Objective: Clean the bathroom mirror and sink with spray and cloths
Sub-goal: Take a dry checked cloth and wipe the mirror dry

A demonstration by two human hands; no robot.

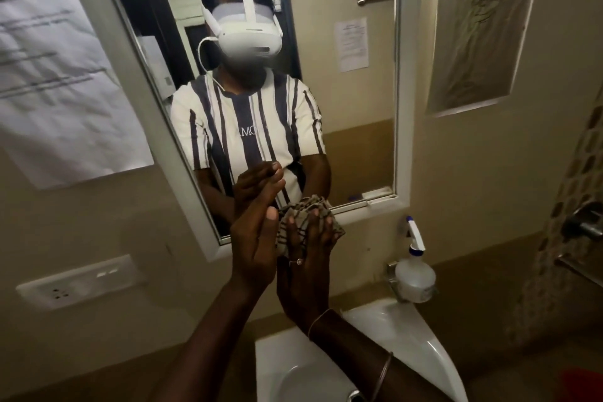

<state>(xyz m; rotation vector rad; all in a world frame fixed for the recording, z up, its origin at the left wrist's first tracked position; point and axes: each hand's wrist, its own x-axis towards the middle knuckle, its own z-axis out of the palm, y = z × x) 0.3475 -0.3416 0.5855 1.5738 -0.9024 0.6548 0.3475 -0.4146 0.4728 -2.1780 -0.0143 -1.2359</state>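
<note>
1. I see the person standing close at the mirror [359, 108], both arms raised to its lower edge.
2. The left hand [253, 245] is open and held edge-on, its fingers straight and together, the fingertips meeting their own reflection on the glass. It holds nothing.
3. The right hand [301, 274] lies just beside it, touching it along the palm. Its fingers are spread and fairly straight over a checked cloth [301, 215], pressing it flat rather than closing round it.
4. The cloth is bunched under those fingers, right at the mirror's bottom edge where glass meets the white frame. One corner sticks out to the right of the hand.
5. A ring [298, 261] sits on the right hand and thin bangles [381, 372] circle that wrist.
6. The spray bottle [414, 274] stands upright on the back ledge of the sink [408, 330], to the right of the hands and well apart from them, its white and blue nozzle pointing up and to the left.
7. The white sink is directly below the arms.
8. On the wall to the left there is a socket panel [81, 281], with a printed sheet [58, 75] taped above it.
9. To the right of the mirror hangs another sheet with a line drawing [476, 26].
</note>
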